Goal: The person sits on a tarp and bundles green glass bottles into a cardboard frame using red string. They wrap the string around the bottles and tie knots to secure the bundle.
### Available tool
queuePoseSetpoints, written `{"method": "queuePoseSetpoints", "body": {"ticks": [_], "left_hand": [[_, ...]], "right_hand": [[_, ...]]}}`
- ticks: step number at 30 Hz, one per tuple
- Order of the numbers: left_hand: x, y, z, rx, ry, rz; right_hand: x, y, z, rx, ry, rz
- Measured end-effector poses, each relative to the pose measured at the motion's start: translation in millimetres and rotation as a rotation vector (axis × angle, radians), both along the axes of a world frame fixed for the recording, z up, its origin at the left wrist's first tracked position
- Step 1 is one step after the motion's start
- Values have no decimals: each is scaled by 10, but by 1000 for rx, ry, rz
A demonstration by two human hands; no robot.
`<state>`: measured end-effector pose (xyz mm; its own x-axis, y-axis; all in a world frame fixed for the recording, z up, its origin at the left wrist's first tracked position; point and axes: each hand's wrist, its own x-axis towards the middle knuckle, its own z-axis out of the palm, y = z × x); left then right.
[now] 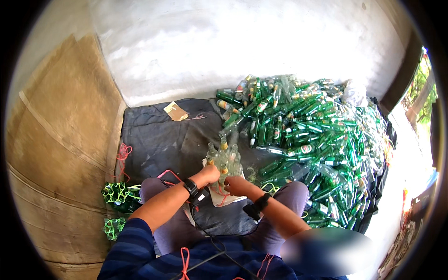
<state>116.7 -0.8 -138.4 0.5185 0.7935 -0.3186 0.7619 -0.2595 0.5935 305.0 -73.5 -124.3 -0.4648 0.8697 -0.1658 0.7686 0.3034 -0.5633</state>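
Note:
A cluster of clear glass bottles (pixel 233 156) stands upright in front of me, close together, some with yellowish labels at the neck. It rests on a pale flat sheet (pixel 225 201) between my knees. At the cluster's near left side is my left hand (pixel 208 175), its fingers closed. My right hand (pixel 236 185) is curled at the near right side, fingertips by the closest bottles. What either hand pinches is too small to see. Red string (pixel 223 197) shows just below the hands, over the pale sheet. Both wrists wear black straps.
A large heap of green and clear bottles (pixel 303 126) fills the right side. Bundled green bottles (pixel 116 192) tied with bright string lie left of my knee. Red string (pixel 123 154) hangs by the brown left wall. A cardboard piece (pixel 175 112) lies on the dark sheet (pixel 154 140).

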Motion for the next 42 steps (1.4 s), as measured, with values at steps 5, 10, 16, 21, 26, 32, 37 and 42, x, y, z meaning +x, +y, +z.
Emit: {"method": "queuePoseSetpoints", "body": {"ticks": [5,10,16,21,26,32,37,42], "left_hand": [[227,-76,-229,214,-120,59],[229,-185,-87,264,-195,10],[244,-334,-273,408,-224,12],[250,-470,33,441,-141,16],[239,-515,26,388,-108,46],[201,-678,-7,354,-216,14],[197,-694,-143,360,-271,10],[150,-699,-68,352,-200,-97]], "right_hand": [[-86,7,-183,-67,7,-91],[-54,-5,-145,-111,67,-94],[17,2,-348,-155,130,-66],[135,8,-410,-272,300,-48],[2,-45,34,-672,459,-305],[37,-59,0,-792,550,-343],[96,-40,-125,-826,506,-340],[155,-26,-33,-698,386,-291]]}}
